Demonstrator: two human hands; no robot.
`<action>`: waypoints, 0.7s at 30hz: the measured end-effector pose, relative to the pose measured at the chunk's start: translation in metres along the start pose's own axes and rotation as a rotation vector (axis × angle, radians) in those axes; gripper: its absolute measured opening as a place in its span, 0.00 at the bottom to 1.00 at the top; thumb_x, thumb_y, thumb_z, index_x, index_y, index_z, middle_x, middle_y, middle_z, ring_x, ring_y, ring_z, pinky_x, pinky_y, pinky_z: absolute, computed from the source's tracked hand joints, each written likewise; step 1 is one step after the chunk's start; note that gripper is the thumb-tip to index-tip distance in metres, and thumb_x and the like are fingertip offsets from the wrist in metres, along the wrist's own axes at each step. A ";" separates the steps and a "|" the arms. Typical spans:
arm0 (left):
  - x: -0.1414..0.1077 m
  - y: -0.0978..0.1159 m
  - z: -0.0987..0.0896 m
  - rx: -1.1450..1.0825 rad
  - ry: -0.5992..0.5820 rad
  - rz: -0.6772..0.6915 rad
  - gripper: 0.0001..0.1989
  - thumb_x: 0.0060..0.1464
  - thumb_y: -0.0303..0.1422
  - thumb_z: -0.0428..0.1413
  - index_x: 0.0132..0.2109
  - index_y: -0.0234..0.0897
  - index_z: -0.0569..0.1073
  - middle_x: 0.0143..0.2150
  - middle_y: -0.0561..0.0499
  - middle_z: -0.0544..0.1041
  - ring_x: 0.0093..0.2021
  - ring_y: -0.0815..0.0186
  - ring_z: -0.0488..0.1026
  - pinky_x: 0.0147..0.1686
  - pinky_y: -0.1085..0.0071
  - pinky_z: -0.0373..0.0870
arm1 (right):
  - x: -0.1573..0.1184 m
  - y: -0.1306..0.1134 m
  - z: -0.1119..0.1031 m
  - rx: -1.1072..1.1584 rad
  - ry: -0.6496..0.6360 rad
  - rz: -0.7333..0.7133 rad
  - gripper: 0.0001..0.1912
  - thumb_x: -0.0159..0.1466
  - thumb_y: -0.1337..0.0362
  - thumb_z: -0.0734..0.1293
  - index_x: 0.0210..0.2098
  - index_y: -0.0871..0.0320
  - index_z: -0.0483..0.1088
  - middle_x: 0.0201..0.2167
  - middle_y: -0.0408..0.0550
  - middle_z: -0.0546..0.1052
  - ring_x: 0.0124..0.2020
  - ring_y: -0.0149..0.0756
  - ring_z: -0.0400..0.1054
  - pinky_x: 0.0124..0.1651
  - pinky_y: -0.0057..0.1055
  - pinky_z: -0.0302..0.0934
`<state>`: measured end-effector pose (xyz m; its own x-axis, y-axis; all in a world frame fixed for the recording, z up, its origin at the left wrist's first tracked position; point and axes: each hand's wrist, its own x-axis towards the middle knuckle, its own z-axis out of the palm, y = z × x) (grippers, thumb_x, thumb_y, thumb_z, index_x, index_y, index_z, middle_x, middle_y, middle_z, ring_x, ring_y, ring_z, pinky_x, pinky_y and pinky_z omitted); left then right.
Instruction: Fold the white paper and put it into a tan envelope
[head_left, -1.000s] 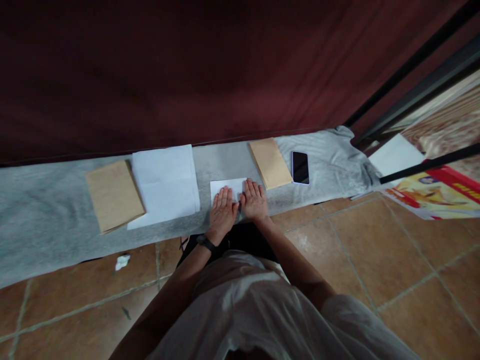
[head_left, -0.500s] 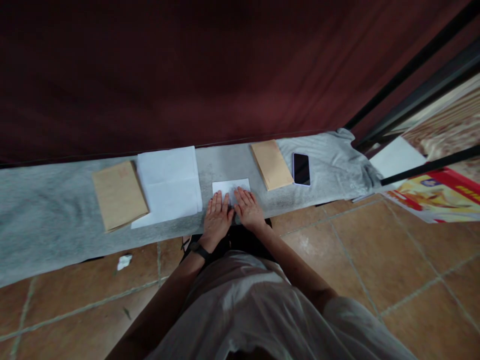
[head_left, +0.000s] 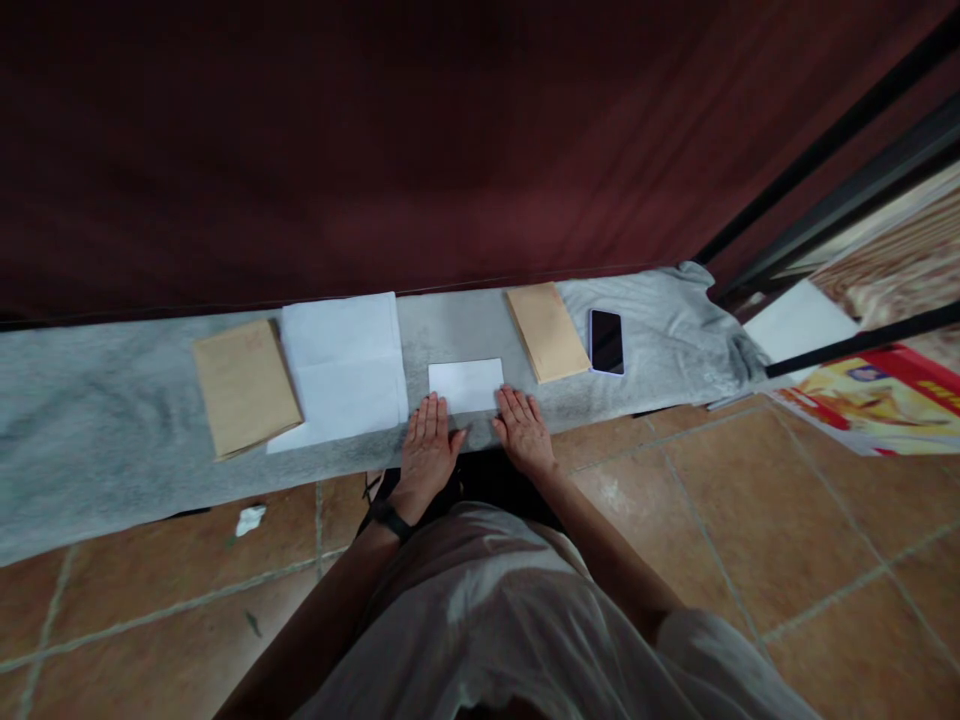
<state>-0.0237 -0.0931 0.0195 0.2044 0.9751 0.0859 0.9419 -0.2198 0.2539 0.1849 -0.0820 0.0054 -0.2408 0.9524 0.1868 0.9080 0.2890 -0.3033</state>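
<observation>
A small white sheet of folded paper (head_left: 466, 384) lies flat on the grey cloth between my hands. At its lower left corner rests my left hand (head_left: 430, 446), flat with fingers stretched out and thumb apart. My right hand (head_left: 524, 432) lies open by the paper's right edge, fingertips at the corner. Neither hand grips anything. To the left are larger white sheets (head_left: 345, 370), with a crease across them, and a stack of brown envelopes (head_left: 246, 388) overlapping their edge. Right of the small paper sit more brown envelopes (head_left: 549, 332) and a phone (head_left: 607, 342), screen dark.
The grey cloth (head_left: 90, 430) covers a long narrow bench. Behind it hangs a dark red curtain (head_left: 450, 150). Black metal bars (head_left: 817, 185) and a colourful printed box (head_left: 889, 400) stand on the right. A crumpled white scrap (head_left: 250, 520) is on the tiled floor (head_left: 675, 520).
My hands have slid apart, off the white paper to its left and right sides, so more of the paper shows. The envelopes, sheets and phone lie as before.
</observation>
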 end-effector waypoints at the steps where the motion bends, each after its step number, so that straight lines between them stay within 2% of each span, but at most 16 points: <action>1: -0.002 0.000 -0.001 0.002 -0.001 -0.003 0.34 0.68 0.42 0.43 0.73 0.26 0.52 0.74 0.33 0.52 0.75 0.50 0.46 0.71 0.49 0.50 | -0.001 0.001 0.000 -0.002 -0.001 -0.001 0.29 0.75 0.57 0.56 0.72 0.61 0.53 0.71 0.54 0.60 0.71 0.47 0.54 0.73 0.49 0.44; 7: 0.001 0.007 -0.007 -0.014 0.000 0.013 0.32 0.68 0.39 0.42 0.72 0.24 0.53 0.74 0.33 0.52 0.76 0.52 0.45 0.72 0.49 0.47 | -0.004 0.003 0.001 0.001 0.003 0.003 0.29 0.75 0.56 0.56 0.72 0.60 0.53 0.71 0.55 0.60 0.71 0.47 0.54 0.73 0.50 0.44; 11: 0.026 0.026 -0.006 -0.055 -0.049 0.181 0.29 0.69 0.36 0.40 0.72 0.27 0.55 0.75 0.39 0.54 0.76 0.57 0.46 0.73 0.53 0.47 | -0.004 0.002 0.000 0.008 0.005 -0.003 0.29 0.75 0.57 0.56 0.72 0.61 0.53 0.70 0.56 0.61 0.72 0.46 0.52 0.73 0.50 0.44; 15: 0.056 0.043 0.003 -0.065 -0.095 0.280 0.28 0.69 0.35 0.40 0.72 0.31 0.57 0.74 0.42 0.56 0.75 0.57 0.47 0.74 0.53 0.44 | -0.004 0.004 0.002 -0.005 0.008 -0.018 0.28 0.75 0.58 0.55 0.71 0.62 0.54 0.71 0.55 0.61 0.72 0.46 0.51 0.73 0.49 0.42; 18: 0.070 0.043 0.009 -0.045 -0.114 0.314 0.29 0.69 0.39 0.41 0.71 0.31 0.59 0.75 0.41 0.55 0.75 0.55 0.47 0.73 0.52 0.43 | -0.004 0.005 0.004 -0.006 0.019 -0.020 0.27 0.75 0.58 0.55 0.71 0.62 0.56 0.70 0.54 0.62 0.72 0.45 0.52 0.74 0.48 0.42; 21: 0.076 0.033 0.011 -0.023 -0.113 0.345 0.30 0.69 0.43 0.43 0.72 0.33 0.58 0.75 0.42 0.52 0.76 0.55 0.46 0.73 0.53 0.42 | -0.004 0.006 0.006 0.004 0.032 -0.017 0.27 0.75 0.57 0.56 0.70 0.61 0.57 0.70 0.54 0.62 0.72 0.45 0.53 0.73 0.48 0.42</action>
<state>0.0260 -0.0254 0.0235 0.5386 0.8402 0.0639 0.8064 -0.5359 0.2501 0.1891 -0.0833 -0.0025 -0.2454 0.9437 0.2220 0.9022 0.3061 -0.3038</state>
